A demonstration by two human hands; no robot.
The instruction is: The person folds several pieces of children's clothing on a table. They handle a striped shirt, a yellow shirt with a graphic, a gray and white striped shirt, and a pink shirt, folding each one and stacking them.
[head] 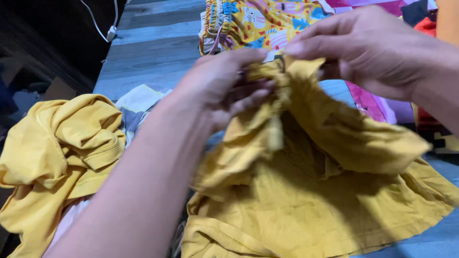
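Mustard garment [311, 210] fills centre to 5 o'clock on the grey plank table [153, 48], its top edge bunched and lifted. Crumpled yellow shirt [52, 153] at 9 o'clock, patterned cloth [258, 21] at 12. Left hand [224, 86] and right hand [368, 48] both pinch that bunched edge, fingers pressed together.

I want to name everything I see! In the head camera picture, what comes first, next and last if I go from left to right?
Crumpled yellow shirt → left hand → mustard garment, gripped at its top edge → right hand. The patterned clothes at the back overlap these, so I leave them out.
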